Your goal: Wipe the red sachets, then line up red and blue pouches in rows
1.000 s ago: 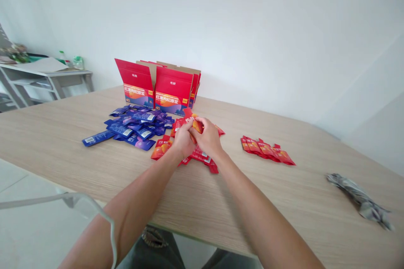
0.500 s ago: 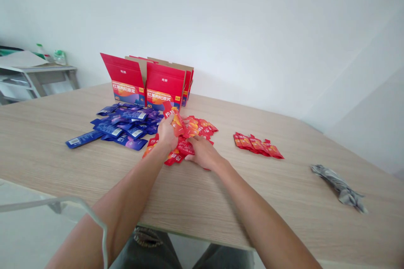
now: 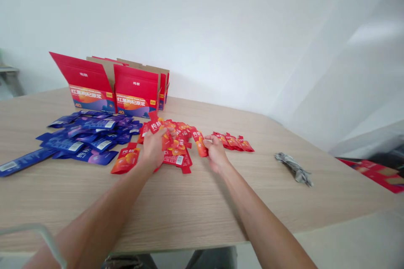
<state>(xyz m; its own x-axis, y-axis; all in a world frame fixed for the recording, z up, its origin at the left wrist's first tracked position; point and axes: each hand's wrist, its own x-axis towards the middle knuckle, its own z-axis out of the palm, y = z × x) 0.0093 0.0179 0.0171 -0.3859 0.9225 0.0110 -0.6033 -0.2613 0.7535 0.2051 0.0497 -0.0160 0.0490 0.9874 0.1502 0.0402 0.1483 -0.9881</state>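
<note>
A heap of red sachets [image 3: 176, 145] lies in the middle of the wooden table [image 3: 189, 206]. My left hand [image 3: 153, 148] is closed round a red sachet [image 3: 155, 125] just above the heap's left side. My right hand [image 3: 215, 151] pinches another red sachet [image 3: 199, 143] by its end, to the right of the heap. A neat row of red sachets [image 3: 232, 141] lies just right of my right hand. One red sachet [image 3: 125, 160] lies apart at the left of the heap.
A pile of blue sachets [image 3: 82, 138] spreads to the left. Open red cartons [image 3: 110, 88] stand behind the piles by the white wall. A crumpled silver wrapper [image 3: 293, 168] lies right. Red flat cartons [image 3: 375, 172] lie off the table's right edge.
My view has swung right. My right hand left the heap, took hold of a sachet and moved right towards the row. My left hand stays over the heap with its sachet.
</note>
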